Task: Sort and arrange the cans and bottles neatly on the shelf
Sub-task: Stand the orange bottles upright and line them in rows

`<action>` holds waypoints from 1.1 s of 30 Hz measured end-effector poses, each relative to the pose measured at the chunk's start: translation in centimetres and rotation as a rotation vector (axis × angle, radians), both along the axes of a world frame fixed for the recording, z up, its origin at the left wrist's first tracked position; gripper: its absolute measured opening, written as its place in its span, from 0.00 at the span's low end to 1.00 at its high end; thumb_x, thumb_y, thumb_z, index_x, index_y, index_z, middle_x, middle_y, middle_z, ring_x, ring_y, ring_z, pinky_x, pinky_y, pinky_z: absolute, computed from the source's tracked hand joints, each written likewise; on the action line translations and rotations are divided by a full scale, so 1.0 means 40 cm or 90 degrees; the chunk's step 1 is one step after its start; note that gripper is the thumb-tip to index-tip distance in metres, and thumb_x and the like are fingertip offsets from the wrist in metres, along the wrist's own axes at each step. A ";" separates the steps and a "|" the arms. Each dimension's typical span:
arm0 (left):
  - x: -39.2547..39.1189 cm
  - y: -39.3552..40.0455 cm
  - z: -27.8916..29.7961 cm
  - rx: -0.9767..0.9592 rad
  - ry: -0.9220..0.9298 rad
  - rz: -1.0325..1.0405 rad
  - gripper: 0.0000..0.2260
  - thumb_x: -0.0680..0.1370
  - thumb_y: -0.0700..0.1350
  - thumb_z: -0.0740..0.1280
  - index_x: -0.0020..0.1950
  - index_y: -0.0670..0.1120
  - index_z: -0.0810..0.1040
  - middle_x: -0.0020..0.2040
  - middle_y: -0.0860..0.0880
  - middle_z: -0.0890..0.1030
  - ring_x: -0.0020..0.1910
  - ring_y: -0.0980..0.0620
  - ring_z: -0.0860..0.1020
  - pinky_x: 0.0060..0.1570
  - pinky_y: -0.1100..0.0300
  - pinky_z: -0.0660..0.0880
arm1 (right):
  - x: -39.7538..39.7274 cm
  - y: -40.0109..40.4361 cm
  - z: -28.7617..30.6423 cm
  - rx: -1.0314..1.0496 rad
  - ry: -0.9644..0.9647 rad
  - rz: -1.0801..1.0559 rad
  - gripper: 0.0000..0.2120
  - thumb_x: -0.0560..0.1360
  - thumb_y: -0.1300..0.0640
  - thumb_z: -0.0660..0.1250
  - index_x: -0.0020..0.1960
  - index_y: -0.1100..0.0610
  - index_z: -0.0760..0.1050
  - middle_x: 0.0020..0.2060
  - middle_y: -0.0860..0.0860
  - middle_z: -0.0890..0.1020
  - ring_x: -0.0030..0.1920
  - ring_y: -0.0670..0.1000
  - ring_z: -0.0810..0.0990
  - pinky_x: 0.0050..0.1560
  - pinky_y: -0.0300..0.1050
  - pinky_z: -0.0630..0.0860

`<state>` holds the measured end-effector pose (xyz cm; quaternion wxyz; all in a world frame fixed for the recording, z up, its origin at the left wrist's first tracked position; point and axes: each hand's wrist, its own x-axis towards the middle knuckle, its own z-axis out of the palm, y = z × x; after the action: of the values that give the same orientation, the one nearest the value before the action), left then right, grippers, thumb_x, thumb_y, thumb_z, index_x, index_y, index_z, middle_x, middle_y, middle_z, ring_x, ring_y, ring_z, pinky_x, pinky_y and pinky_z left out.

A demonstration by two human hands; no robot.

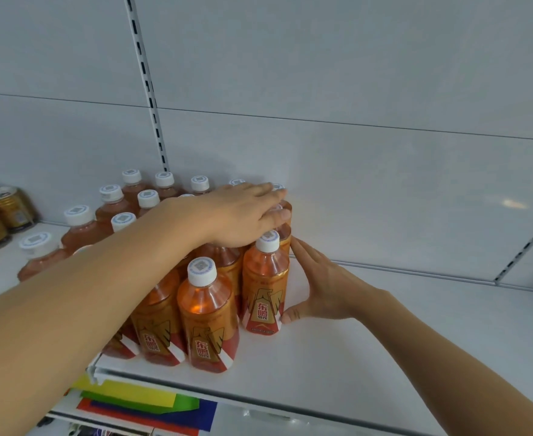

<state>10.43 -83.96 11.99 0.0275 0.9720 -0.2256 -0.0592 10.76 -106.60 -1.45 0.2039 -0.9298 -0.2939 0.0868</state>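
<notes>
Several orange drink bottles (208, 313) with white caps and red-gold labels stand grouped on the white shelf (369, 357). My left hand (243, 215) lies flat with straight fingers across the caps of the rear right bottles. My right hand (318, 284) presses its straight fingers and thumb against the right side of the rightmost bottle (265, 287). Several gold cans (1, 212) stand at the far left of the shelf. My left forearm hides part of the bottle group.
The shelf's white back panel (353, 184) rises right behind the bottles, with a slotted upright (152, 99) on it. The shelf's front edge (227, 394) runs below the bottles. Coloured packages (145, 404) lie on a lower level. Bare shelf stretches to the right of the bottles.
</notes>
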 end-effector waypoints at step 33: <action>-0.293 0.377 -0.129 0.080 -0.322 -0.108 0.48 0.70 0.69 0.75 0.80 0.44 0.62 0.79 0.44 0.68 0.78 0.42 0.65 0.76 0.41 0.65 | -0.340 0.283 0.106 -0.175 -0.469 -0.129 0.60 0.62 0.32 0.82 0.84 0.52 0.58 0.80 0.50 0.69 0.83 0.61 0.59 0.82 0.64 0.56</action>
<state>-1.30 -68.87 6.83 -0.0954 0.9333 -0.3020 0.1691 -2.83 -95.29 2.80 -0.0336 -0.9416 -0.2397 -0.2341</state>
